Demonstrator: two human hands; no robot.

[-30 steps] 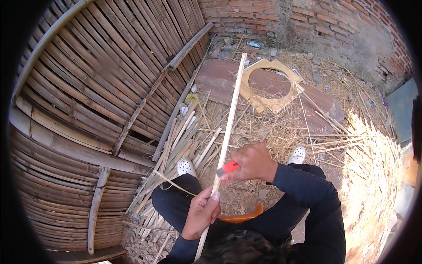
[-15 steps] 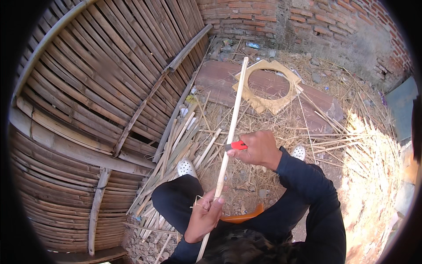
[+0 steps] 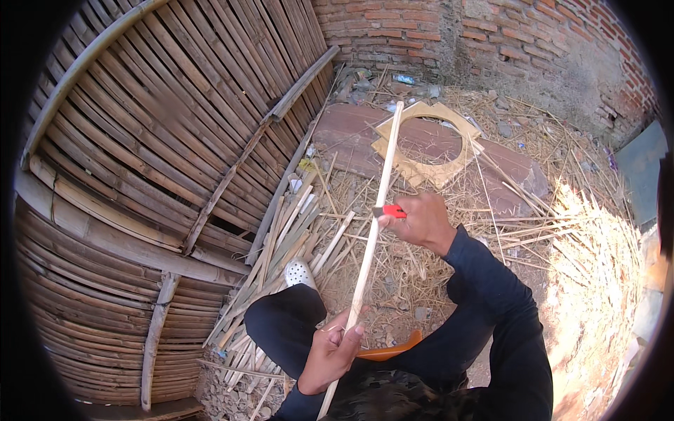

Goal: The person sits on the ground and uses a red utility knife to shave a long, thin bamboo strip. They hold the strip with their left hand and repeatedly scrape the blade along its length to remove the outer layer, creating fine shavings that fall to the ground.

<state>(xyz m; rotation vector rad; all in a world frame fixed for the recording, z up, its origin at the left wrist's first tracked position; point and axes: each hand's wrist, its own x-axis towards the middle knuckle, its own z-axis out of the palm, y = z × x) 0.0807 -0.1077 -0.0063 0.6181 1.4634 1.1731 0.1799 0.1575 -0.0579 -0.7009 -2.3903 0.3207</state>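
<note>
A long pale bamboo strip (image 3: 380, 203) slants up and away from my lap. Low on it, my left hand (image 3: 332, 353) is closed around the strip, thumb laid along it. Farther up, my right hand (image 3: 423, 221) grips a red-handled knife (image 3: 393, 211); most of the handle is inside the fist. The short dark blade rests against the strip about midway along its length. Thin shavings lie on the ground beneath, among straw.
On the left leans a bamboo slat wall (image 3: 140, 140), with split bamboo strips (image 3: 295, 217) piled at its foot. A tan board with a round hole (image 3: 428, 172) lies on a brown panel (image 3: 344, 133). Beyond stands a brick wall (image 3: 393, 35). An orange stool edge (image 3: 393, 349) shows between my legs.
My right hand has slid the knife a little farther up the strip, away from me. A curl of shaving at my left hand no longer shows as clearly.
</note>
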